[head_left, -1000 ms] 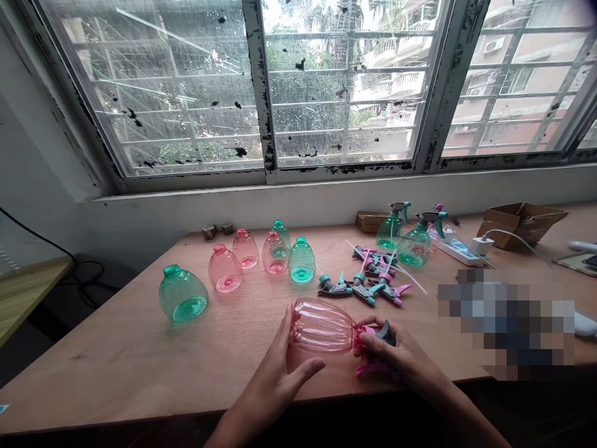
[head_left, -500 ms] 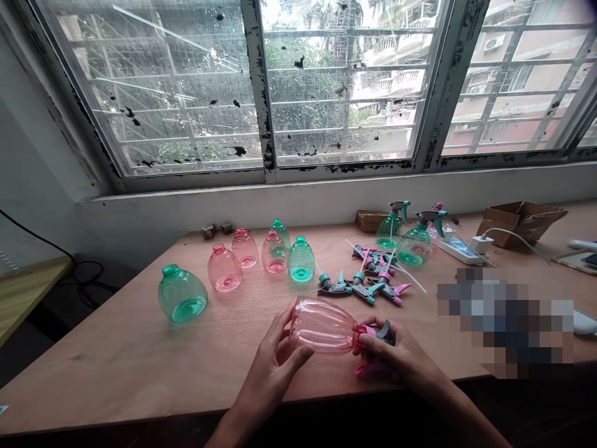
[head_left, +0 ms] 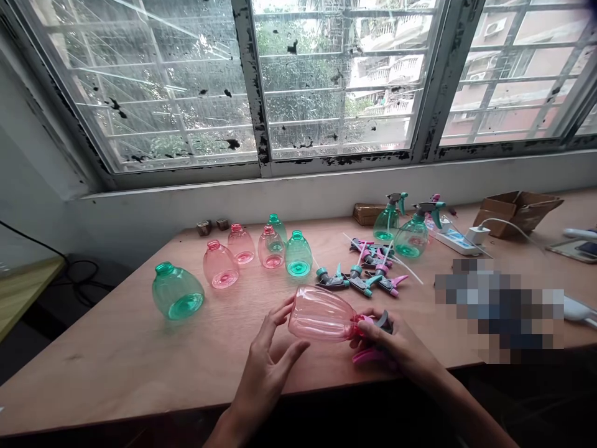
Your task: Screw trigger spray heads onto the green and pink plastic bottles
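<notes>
A pink ribbed spray bottle [head_left: 321, 314] lies sideways in the air over the table's front, its base toward the left. My right hand [head_left: 389, 339] is closed round its neck and the grey-and-pink trigger head [head_left: 383, 322]; a pink lever shows below the fingers. At the bottle's base my left hand [head_left: 268, 354] is open, thumb and fingers spread; whether a fingertip touches the plastic I cannot tell. Behind the bottle lie several loose trigger heads [head_left: 359, 281] with white tubes.
Headless bottles stand to the left: a large green one [head_left: 178, 292], pink ones [head_left: 221, 266] and green ones [head_left: 298, 255]. Two green bottles with trigger heads [head_left: 411, 236] stand at the back right, near a power strip [head_left: 459, 241] and a cardboard box [head_left: 515, 214]. A blurred patch covers the right side.
My left hand has loosened from the bottle's base, its thumb and fingers wider apart. My right hand keeps its hold on the neck. The whole view has shifted slightly.
</notes>
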Motion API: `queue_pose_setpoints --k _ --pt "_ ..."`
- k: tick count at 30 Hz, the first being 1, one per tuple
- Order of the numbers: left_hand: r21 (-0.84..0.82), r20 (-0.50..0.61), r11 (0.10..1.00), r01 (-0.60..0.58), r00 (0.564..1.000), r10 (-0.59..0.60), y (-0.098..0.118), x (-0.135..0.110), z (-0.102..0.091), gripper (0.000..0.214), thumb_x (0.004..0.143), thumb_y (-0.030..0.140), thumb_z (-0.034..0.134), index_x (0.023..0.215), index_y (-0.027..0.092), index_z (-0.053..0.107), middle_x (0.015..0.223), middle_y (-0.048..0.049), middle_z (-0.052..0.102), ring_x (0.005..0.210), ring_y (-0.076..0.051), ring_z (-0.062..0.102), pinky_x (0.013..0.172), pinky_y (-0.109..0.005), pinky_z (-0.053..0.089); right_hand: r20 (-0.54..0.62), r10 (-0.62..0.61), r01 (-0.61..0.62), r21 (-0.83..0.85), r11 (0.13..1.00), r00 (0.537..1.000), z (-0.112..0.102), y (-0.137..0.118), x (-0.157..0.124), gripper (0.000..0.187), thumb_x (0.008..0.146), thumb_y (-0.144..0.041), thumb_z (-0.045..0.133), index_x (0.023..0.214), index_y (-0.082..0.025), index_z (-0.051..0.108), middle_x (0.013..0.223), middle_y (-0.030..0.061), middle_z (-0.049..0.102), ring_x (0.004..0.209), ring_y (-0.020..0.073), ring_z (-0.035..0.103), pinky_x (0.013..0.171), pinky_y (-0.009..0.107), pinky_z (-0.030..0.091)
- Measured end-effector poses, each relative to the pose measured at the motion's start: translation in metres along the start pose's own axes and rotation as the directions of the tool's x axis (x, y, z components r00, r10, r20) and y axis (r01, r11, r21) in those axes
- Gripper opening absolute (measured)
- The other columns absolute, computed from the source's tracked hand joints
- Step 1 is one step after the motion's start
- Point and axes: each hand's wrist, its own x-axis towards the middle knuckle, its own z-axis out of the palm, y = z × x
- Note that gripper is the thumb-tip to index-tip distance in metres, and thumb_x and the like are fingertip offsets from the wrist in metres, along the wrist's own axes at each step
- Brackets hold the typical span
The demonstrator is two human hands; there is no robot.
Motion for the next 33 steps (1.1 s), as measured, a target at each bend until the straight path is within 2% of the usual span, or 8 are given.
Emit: queue_pose_setpoints --k 8,12,15,21,25,27,31,33 --pt "-0.024 -0.054 0.999 -0.046 0.998 0.044 0.0 -0.001 0.002 0.041 0.089 0.035 0.071 0.127 0.031 0.058 0.147 -0.0056 0.052 0.14 -0.028 0.044 0.119 -0.046 0.031 -0.023 -0.021 0.022 0.039 0.999 1.0 -0.002 -0.001 -0.001 0.03 0.088 -0.045 0.072 0.089 -0.016 0.067 0.083 0.0069 0.077 0.069 0.0183 0.072 0.066 0.029 0.059" --pt "-0.099 -0.029 0.994 0.038 0.999 -0.041 -0.002 0.0 0.0 0.045 0.087 0.049 0.07 0.124 0.025 0.061 0.145 -0.0097 0.053 0.14 -0.032 0.042 0.118 -0.049 0.032 -0.092 -0.057 0.056 -0.018 0.998 0.994 0.003 -0.004 -0.005 0.031 0.083 -0.043 0.078 0.089 -0.015 0.067 0.081 0.0064 0.077 0.071 0.0185 0.07 0.067 0.03 0.06" --pt "-0.109 -0.043 0.988 0.107 0.993 -0.112 -0.002 0.001 0.0 0.036 0.09 0.044 0.068 0.12 0.025 0.063 0.142 -0.009 0.057 0.138 -0.031 0.046 0.118 -0.048 0.032 -0.087 -0.043 0.038 -0.056 0.998 0.995 0.007 -0.009 -0.007 0.031 0.081 -0.044 0.078 0.089 -0.015 0.068 0.079 0.005 0.076 0.072 0.0198 0.07 0.067 0.031 0.06" --pt "-0.008 -0.087 0.999 -0.035 0.996 0.034 0.002 -0.001 0.005 0.033 0.095 0.029 0.063 0.127 0.03 0.059 0.148 -0.0057 0.05 0.142 -0.026 0.041 0.12 -0.046 0.03 -0.041 -0.044 0.041 -0.086 0.995 0.998 0.004 -0.012 -0.003 0.038 0.087 -0.052 0.069 0.085 -0.014 0.07 0.072 0.0059 0.076 0.065 0.0192 0.071 0.06 0.026 0.055" --pt "0.002 -0.04 0.999 -0.043 0.998 0.043 0.004 -0.002 0.002 0.041 0.092 0.037 0.067 0.13 0.029 0.055 0.151 -0.0097 0.045 0.144 -0.032 0.037 0.118 -0.05 0.03 -0.091 -0.096 0.085 -0.121 0.989 0.991 0.005 -0.008 -0.007 0.034 0.086 -0.049 0.071 0.088 -0.016 0.069 0.08 0.007 0.077 0.068 0.0216 0.073 0.065 0.031 0.059" --pt "-0.042 -0.016 0.998 -0.038 0.999 0.037 0.003 -0.003 0.0 0.046 0.091 0.047 0.065 0.131 0.027 0.055 0.152 -0.0116 0.044 0.145 -0.034 0.035 0.118 -0.052 0.03 -0.152 -0.228 0.175 -0.299 0.938 0.962 0.006 -0.006 -0.014 0.028 0.081 -0.045 0.077 0.088 -0.019 0.07 0.077 0.0053 0.077 0.067 0.0225 0.073 0.063 0.031 0.059" --pt "-0.086 -0.044 0.996 -0.036 0.998 0.032 -0.003 -0.005 0.0 0.045 0.089 0.052 0.066 0.125 0.026 0.059 0.148 -0.0116 0.049 0.143 -0.035 0.037 0.118 -0.051 0.031 -0.047 -0.58 0.417 -0.648 0.637 0.813 0.006 -0.003 -0.032 0.032 0.066 -0.032 0.091 0.092 -0.024 0.075 0.078 0.0057 0.081 0.066 0.0254 0.074 0.063 0.032 0.059" --pt "-0.072 -0.06 0.994 -0.078 0.995 0.074 -0.007 -0.007 0.0 0.042 0.09 0.042 0.07 0.127 0.029 0.058 0.145 -0.0095 0.053 0.14 -0.033 0.043 0.117 -0.05 0.034 -0.093 -0.583 0.423 -0.598 0.681 0.807 0.008 -0.003 -0.037 0.034 0.065 -0.034 0.092 0.093 -0.025 0.074 0.083 0.0077 0.082 0.07 0.0275 0.076 0.067 0.034 0.061"
